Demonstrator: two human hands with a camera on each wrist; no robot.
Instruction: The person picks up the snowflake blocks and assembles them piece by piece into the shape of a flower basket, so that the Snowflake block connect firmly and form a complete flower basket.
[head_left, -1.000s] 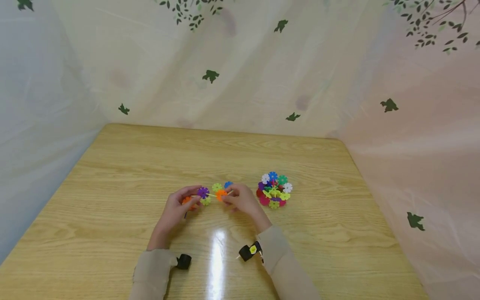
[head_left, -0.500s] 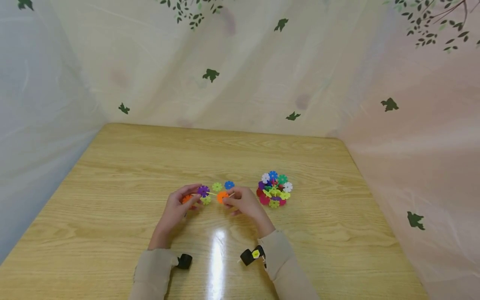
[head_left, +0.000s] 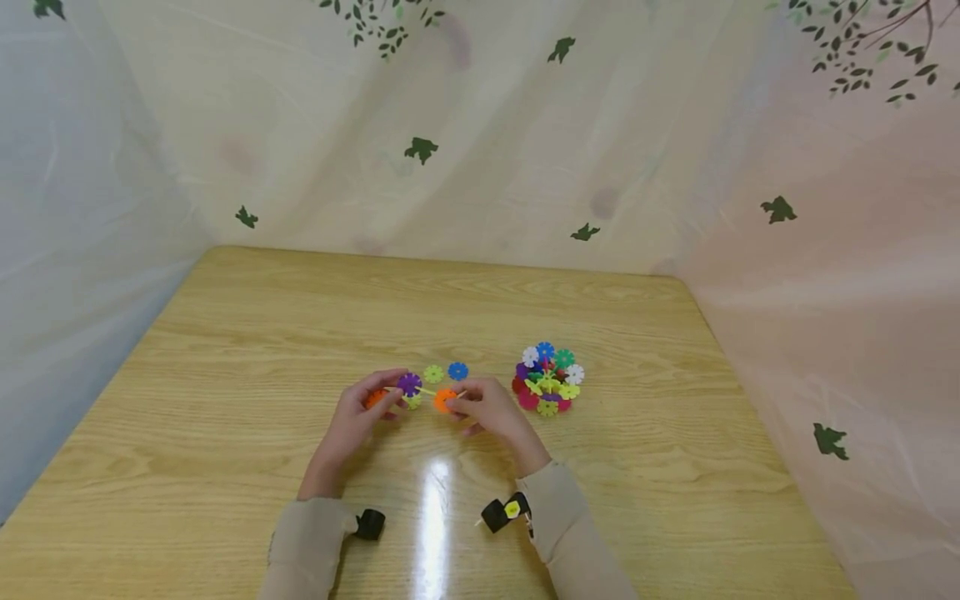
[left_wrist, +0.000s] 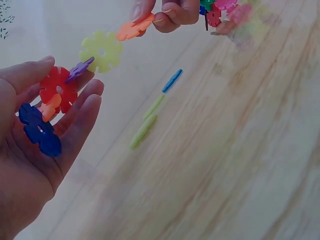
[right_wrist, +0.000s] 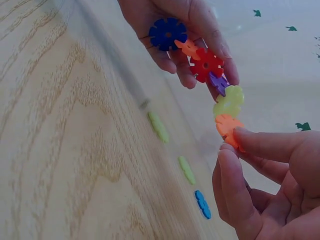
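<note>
In the head view my left hand [head_left: 356, 415] grips a chain of notched plastic snowflake discs between thumb and fingers. Along the chain in the left wrist view run a dark blue disc [left_wrist: 41, 131], an orange one [left_wrist: 51, 107], a red one [left_wrist: 59, 89], a purple one [left_wrist: 79, 70] and a yellow-green disc [left_wrist: 101, 51]. My right hand [head_left: 495, 414] pinches another orange disc [right_wrist: 228, 129] at the yellow-green disc's edge. They meet there; whether their notches are fully joined I cannot tell. Fingers partly hide the chain in the head view.
Two loose yellow-green discs [right_wrist: 158, 127] and a light blue disc [right_wrist: 202, 204] lie flat on the wooden table [head_left: 652, 500] beyond the hands. A multicoloured cluster of joined discs [head_left: 548, 379] stands right of them. Printed curtains [head_left: 487, 125] surround the table.
My right hand has shifted slightly toward me and to the right, with the orange disc in its fingers. The left hand stays nearly in place, still holding the chain.
</note>
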